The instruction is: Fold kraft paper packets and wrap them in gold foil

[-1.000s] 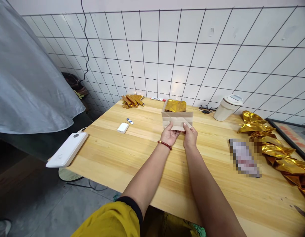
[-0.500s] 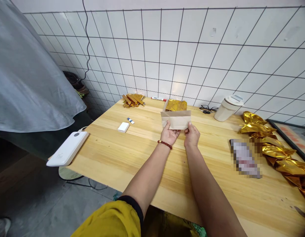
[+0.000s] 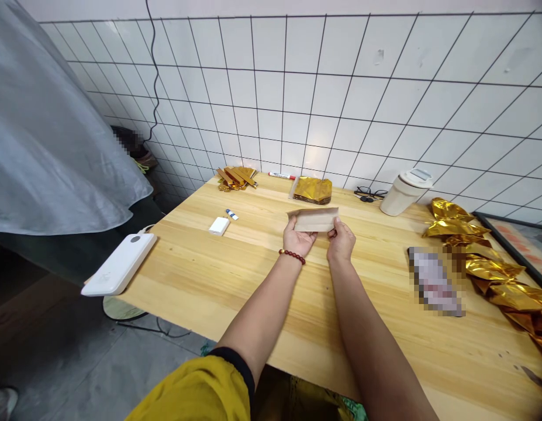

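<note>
A small brown paper bag (image 3: pixel 314 218) is held flat between both hands above the middle of the wooden table (image 3: pixel 235 280). My left hand (image 3: pixel 297 238) pinches its left lower edge; a red bead bracelet (image 3: pixel 292 255) is on that wrist. My right hand (image 3: pixel 339 240) pinches its right end with thumb and fingers. Just behind the bag lies a gold foil packet (image 3: pixel 313 189) on a clear sleeve.
A pile of gold foil packets (image 3: pixel 490 263) lies at the right, beside a blurred flat item (image 3: pixel 435 280). A cream lidded cup (image 3: pixel 401 190), glasses (image 3: pixel 366 193), a red marker (image 3: pixel 281 175), gold strips (image 3: pixel 235 178), a small white box (image 3: pixel 218 225) and a white power bank (image 3: pixel 119 264) are also there.
The paper bag stood upright facing me; it has been tipped down and lowered, so it now shows narrower. Both hands stayed on it.
</note>
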`<state>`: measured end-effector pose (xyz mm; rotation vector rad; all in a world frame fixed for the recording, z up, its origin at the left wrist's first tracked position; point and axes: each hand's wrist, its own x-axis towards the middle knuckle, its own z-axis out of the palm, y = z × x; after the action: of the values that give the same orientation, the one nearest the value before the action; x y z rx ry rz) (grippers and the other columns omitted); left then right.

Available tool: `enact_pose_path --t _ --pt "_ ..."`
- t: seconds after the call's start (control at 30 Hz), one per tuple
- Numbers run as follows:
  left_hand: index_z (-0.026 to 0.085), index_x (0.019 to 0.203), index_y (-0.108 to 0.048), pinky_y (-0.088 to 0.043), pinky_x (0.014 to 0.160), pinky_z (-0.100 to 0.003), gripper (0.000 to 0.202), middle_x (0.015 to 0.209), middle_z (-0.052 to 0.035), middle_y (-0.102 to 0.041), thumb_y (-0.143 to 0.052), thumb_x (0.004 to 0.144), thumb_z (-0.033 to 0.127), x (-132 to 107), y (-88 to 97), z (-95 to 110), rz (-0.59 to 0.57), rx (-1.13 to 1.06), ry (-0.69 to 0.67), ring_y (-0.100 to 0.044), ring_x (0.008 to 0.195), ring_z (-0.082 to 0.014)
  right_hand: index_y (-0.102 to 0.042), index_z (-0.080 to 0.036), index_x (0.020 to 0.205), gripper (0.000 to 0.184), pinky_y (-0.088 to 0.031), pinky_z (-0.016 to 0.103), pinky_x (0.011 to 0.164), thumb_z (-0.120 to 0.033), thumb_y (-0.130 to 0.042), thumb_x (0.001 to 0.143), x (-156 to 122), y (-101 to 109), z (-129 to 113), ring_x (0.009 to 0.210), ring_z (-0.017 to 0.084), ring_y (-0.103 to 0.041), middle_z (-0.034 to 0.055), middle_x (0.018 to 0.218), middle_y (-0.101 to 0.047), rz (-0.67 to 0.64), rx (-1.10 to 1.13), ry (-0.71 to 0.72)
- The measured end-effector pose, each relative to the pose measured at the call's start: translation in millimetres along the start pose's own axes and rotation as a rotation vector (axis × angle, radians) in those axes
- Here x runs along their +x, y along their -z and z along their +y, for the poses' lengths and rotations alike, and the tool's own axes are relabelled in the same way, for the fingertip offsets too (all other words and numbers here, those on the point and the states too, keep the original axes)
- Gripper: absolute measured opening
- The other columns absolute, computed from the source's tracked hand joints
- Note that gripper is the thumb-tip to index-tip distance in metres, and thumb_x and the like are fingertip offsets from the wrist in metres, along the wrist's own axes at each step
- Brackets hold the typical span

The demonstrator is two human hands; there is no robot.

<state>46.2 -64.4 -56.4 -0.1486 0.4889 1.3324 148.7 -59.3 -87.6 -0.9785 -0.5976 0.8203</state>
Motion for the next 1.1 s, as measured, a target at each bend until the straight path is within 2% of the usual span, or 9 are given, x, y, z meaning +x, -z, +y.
enact_pose_path --t 0.2,0.43,0.6,0.7,0.87,1.1 --pt "0.017 0.099 -0.068 -0.054 0.085 -0.040 0.028 0.103 -0.0097 -0.072 -0.054 0.089 0.039 -1.1 -0.7 1.8 -0.025 -0.037 -0.033 -0.067 0.098 -0.0242 -0.047 -0.020 0.057 0.039 -0.030 0.021 0.044 -0.047 -0.073 0.068 -0.7 -0.7 -1.8 0.044 0.006 -0.037 -0.0085 0.048 -0.041 0.021 0.041 0.008" --pt "0.017 0.094 -0.068 -0.051 0.093 -0.042 0.021 0.099 -0.0078 -0.072 -0.055 0.088 0.033 3.3 0.7 3.1 -0.024 -0.070 -0.031 -0.067 0.101 -0.0229 -0.049 -0.019 0.057 0.034 -0.030 0.020 0.043 -0.040 -0.074 0.068 0.4 -0.6 -2.9 0.045 0.006 -0.036 -0.0087 0.049 -0.042 0.059 0.122 -0.024" --pt "0.016 0.092 -0.068 -0.050 0.095 -0.043 0.019 0.095 -0.0069 -0.072 -0.056 0.087 0.031 3.4 0.3 3.7 -0.022 -0.067 -0.019 -0.067 0.099 -0.0229 -0.054 -0.020 0.069 0.035 -0.037 0.022 0.048 -0.052 -0.065 0.076 0.7 -0.5 -2.1 0.051 0.009 -0.045 -0.0074 0.056 -0.047 0.015 0.106 0.015" --pt "0.017 0.093 -0.068 -0.050 0.097 -0.044 0.018 0.099 -0.0073 -0.073 -0.056 0.086 0.028 1.9 -0.3 4.3 -0.019 -0.070 -0.026 -0.067 0.100 -0.0228 -0.056 -0.019 0.073 0.039 -0.038 0.023 0.050 -0.057 -0.063 0.077 0.9 -0.5 -0.3 0.055 0.011 -0.049 -0.0062 0.059 -0.050 0.007 0.054 0.040" --pt "0.015 0.104 -0.069 -0.049 0.098 -0.045 0.028 0.110 -0.0106 -0.072 -0.049 0.088 0.027 -0.1 0.1 5.7 -0.118 -0.106 -0.040 -0.066 0.105 -0.0241 -0.056 -0.019 0.068 0.037 -0.032 0.022 0.047 -0.055 -0.065 0.075 0.1 -1.0 1.5 0.050 0.008 -0.040 -0.0070 0.056 -0.049 0.033 -0.015 0.060" --pt "0.018 0.107 -0.068 -0.049 0.098 -0.047 0.028 0.108 -0.0077 -0.072 -0.062 0.085 0.034 -1.1 -1.0 5.0 -0.092 -0.123 -0.087 -0.066 0.106 -0.0244 -0.051 -0.021 0.061 0.042 -0.029 0.023 0.046 -0.060 -0.065 0.071 -6.0 -3.8 -3.6 0.048 0.009 -0.034 -0.0072 0.051 -0.043 -0.001 -0.108 0.064"
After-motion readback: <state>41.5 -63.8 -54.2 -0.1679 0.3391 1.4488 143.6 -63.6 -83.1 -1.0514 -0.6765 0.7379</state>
